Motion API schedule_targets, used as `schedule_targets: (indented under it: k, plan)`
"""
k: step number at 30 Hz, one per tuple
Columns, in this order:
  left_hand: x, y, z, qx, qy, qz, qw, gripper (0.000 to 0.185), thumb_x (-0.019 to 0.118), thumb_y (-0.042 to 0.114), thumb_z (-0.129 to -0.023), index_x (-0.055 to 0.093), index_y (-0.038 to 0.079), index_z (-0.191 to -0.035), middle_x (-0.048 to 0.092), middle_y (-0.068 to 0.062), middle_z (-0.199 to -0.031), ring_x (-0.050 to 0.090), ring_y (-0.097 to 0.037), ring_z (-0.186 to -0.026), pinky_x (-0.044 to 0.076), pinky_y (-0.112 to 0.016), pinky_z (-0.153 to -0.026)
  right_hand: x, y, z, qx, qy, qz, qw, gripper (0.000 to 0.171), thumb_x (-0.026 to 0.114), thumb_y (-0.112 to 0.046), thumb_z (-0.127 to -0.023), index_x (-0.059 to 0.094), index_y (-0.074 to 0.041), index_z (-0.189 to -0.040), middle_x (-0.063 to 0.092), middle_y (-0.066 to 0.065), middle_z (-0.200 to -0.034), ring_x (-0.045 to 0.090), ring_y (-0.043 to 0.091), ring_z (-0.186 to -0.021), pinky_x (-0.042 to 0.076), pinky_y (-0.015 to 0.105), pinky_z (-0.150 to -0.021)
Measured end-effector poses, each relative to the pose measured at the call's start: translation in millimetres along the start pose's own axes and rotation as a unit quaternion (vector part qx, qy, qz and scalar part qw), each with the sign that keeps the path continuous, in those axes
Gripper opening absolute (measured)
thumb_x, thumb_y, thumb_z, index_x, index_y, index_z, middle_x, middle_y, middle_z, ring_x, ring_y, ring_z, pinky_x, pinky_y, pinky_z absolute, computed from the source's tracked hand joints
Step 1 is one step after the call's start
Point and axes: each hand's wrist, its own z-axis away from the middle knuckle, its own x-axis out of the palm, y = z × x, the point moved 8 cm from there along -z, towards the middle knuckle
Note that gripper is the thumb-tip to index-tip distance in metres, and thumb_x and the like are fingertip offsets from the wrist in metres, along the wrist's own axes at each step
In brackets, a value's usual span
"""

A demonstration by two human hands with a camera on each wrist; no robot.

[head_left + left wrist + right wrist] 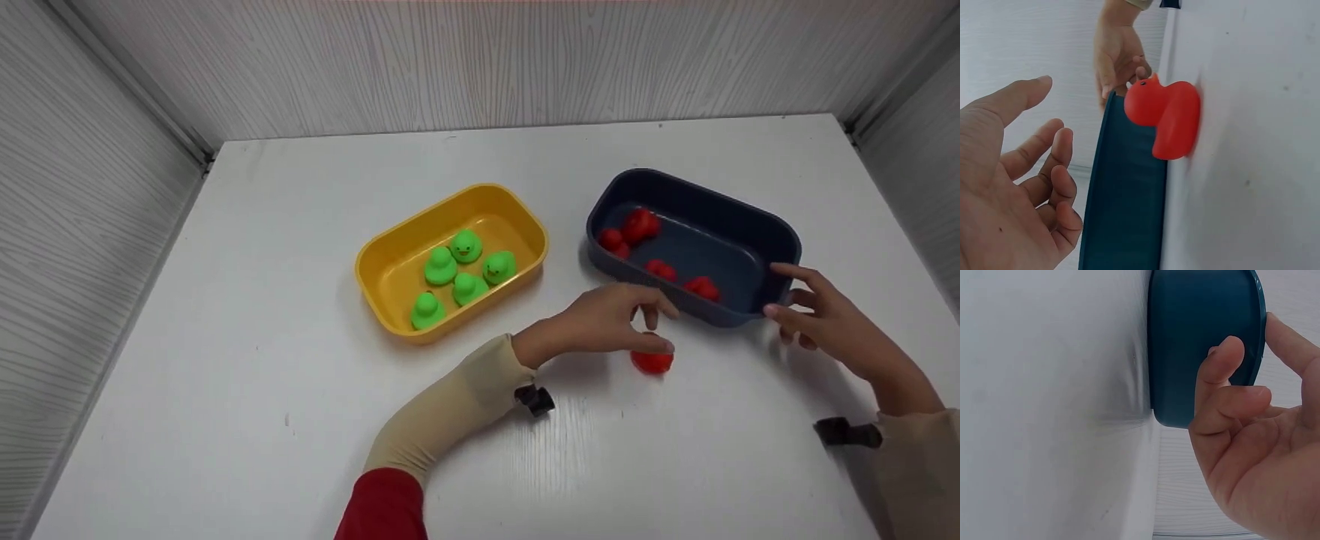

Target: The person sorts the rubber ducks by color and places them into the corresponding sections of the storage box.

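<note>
A red duck (pixel 651 361) (pixel 1165 115) stands on the white table just in front of the dark blue bin (pixel 739 214) (pixel 1123 197) (pixel 1202 337). My left hand (pixel 652 326) (pixel 1044 146) hovers right over the duck with loosely bent fingers, holding nothing. Several red ducks (pixel 637 225) lie inside the blue bin. My right hand (pixel 784 292) (pixel 1235 365) holds the bin's near right corner, thumb over the rim and fingers against the outer wall. It also shows in the left wrist view as the far hand (pixel 1120 53).
A yellow bin (pixel 390 259) holding several green ducks (pixel 457 274) sits left of the blue bin. Grey panel walls (pixel 480 60) close off the table at the back and both sides.
</note>
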Motion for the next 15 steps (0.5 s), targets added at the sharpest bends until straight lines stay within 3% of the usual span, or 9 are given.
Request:
schedule_targets:
  k: [10, 15]
  plan:
    - [16.8, -16.6, 0.2, -0.051, -0.056, -0.019, 0.9970, 0.044, 0.079, 0.033, -0.080, 0.064, 0.021, -0.120, 0.052, 0.006, -0.073, 0.045, -0.006, -0.067, 0.033, -0.016, -0.061, 1.3, -2.1, 0.8, -0.010, -0.001, -0.005, 1.000, 0.055, 0.052, -0.018, -0.100, 0.026, -0.026, -0.147, 0.055, -0.005, -0.093, 0.055, 0.011, -0.065, 0.036, 0.029, -0.051]
    - [23.1, -20.6, -3.2, -0.065, -0.065, -0.039, 0.9950, 0.042, 0.079, 0.038, -0.079, 0.066, 0.025, -0.116, 0.055, 0.006, -0.078, 0.047, -0.005, -0.073, 0.035, -0.016, -0.062, 1.1, -3.2, 1.2, -0.015, -0.003, -0.006, 1.000, 0.055, 0.052, -0.018, -0.100, 0.025, -0.025, -0.147, 0.056, -0.003, -0.092, 0.055, 0.013, -0.064, 0.035, 0.031, -0.050]
